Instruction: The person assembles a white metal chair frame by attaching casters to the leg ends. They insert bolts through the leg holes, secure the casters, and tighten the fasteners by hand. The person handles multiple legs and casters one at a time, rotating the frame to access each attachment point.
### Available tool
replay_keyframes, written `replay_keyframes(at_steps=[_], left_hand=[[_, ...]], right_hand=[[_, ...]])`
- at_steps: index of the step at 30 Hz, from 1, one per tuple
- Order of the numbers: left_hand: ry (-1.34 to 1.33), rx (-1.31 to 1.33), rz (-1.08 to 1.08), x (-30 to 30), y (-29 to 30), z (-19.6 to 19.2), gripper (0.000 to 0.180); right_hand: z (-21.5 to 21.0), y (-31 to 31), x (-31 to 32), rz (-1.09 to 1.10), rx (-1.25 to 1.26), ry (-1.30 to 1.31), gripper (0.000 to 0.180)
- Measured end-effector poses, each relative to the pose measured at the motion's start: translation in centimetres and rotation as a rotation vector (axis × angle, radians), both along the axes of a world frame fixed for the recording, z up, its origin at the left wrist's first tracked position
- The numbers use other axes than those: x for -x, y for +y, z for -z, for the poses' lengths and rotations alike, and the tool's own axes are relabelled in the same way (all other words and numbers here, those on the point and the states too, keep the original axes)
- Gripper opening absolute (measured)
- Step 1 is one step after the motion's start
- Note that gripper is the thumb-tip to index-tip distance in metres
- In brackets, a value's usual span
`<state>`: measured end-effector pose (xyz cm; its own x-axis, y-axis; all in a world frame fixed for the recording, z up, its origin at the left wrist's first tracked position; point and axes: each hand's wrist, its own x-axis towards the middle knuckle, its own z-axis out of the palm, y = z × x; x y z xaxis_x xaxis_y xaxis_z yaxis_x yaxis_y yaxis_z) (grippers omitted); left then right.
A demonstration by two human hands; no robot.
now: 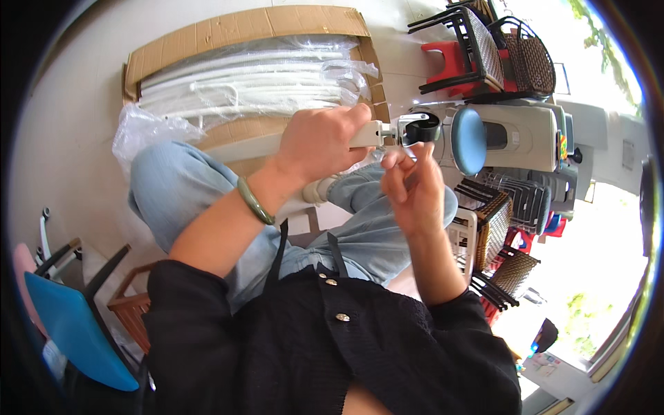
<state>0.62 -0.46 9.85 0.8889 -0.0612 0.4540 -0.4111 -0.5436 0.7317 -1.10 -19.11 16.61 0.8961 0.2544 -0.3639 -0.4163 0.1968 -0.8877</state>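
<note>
My left hand [320, 142] is wrapped around a white metal bar [367, 134] held level above my lap. A caster wheel [422, 127] with a black tread and a shiny metal fork sits at the bar's right end. Just below that fork is my right hand [418, 187], palm toward me, its fingers curled and drawn together. Whatever lies between these fingertips is too small to make out. Part of the bar runs hidden behind my left hand and wrist.
An open cardboard box [249, 26] beyond my knees holds several white tubes [242, 90] in clear plastic wrap. To the right stand a round blue stool seat [469, 141], stacked woven chairs [482, 48] and a red stool [443, 62]. A blue chair [79, 332] is at lower left.
</note>
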Motion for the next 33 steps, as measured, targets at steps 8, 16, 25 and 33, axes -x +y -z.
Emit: replay_keyframes(at_steps=[8, 16, 25, 33], left_hand=[[0.034, -0.070, 0.004, 0.2, -0.4, -0.9, 0.036], [0.031, -0.087, 0.036, 0.5, -0.6, -1.0, 0.037], [0.032, -0.045, 0.127, 1.4, 0.0, -0.6, 0.047], [0.052, -0.057, 0.157, 1.1, 1.7, -0.5, 0.044]], right_hand=[[-1.6, 1.2, -2.4, 0.022, -0.351, 0.350, 0.027], [-1.2, -0.8, -3.5, -0.114, -0.490, 0.515, 0.027], [-1.1, -2.4, -9.1, -0.844, -0.059, 0.128, 0.039], [-0.8, -0.5, -11.1, -0.993, 0.069, -0.017, 0.042]])
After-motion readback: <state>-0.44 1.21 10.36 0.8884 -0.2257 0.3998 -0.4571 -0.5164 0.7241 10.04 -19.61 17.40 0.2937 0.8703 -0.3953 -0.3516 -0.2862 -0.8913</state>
